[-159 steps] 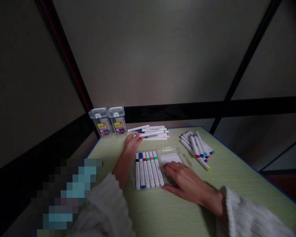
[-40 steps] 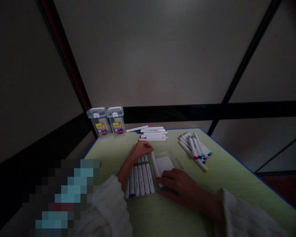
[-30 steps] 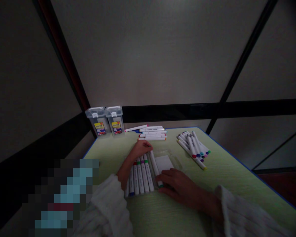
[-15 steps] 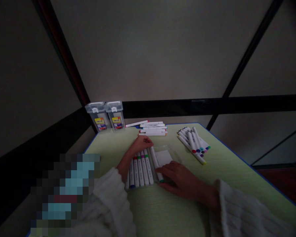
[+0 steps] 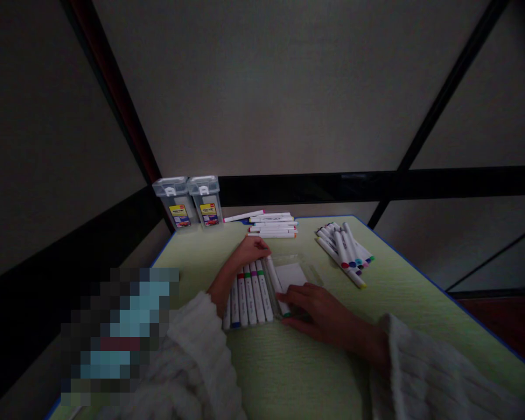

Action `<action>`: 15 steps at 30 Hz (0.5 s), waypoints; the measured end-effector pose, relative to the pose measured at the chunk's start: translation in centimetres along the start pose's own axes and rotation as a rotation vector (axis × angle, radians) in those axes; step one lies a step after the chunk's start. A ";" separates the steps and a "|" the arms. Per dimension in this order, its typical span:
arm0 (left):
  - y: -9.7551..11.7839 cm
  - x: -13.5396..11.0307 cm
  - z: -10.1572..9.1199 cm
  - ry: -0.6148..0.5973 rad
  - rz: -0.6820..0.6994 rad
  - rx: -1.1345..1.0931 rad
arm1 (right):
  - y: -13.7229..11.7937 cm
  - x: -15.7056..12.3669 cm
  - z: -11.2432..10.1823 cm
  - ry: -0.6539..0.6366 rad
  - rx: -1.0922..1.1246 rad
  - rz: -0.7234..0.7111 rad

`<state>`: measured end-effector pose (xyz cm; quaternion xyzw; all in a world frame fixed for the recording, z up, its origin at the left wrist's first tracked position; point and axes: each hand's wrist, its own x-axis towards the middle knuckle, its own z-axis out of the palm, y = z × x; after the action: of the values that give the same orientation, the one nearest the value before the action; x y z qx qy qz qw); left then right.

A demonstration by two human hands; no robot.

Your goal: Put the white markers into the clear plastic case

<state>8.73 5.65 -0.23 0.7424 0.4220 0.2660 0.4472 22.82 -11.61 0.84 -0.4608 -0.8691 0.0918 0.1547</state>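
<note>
A white marker (image 5: 275, 280) with a green end lies lengthwise over a clear plastic sleeve (image 5: 298, 258). My left hand (image 5: 250, 251) is closed, its fingertips at the marker's far end. At the near end, the thumb and fingers of my right hand (image 5: 317, 309) close around the marker by its green tip. Left of it, several white markers (image 5: 254, 294) with coloured bands stand side by side in a flat row, partly hidden by my left wrist. A white card (image 5: 291, 274) shows inside the sleeve.
Two clear lidded boxes (image 5: 209, 201) with yellow labels stand at the back left of the pale green table (image 5: 297, 373). A stack of markers (image 5: 273, 224) lies at the back. Another loose pile (image 5: 343, 248) is at the right. A wall rises behind the table.
Both hands stay at the two ends of the same marker, with barely any finger movement. The view has shifted slightly.
</note>
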 end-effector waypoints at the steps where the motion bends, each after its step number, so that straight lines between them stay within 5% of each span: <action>1: 0.0 0.1 0.1 0.001 0.010 0.011 | 0.0 0.0 0.0 0.003 0.008 0.006; 15: -0.7 0.4 0.3 0.005 0.088 0.035 | 0.2 0.2 0.2 0.016 0.072 0.017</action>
<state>8.89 6.06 -1.02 0.7673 0.3947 0.2797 0.4210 22.82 -11.34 0.65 -0.4629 -0.8600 0.1207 0.1775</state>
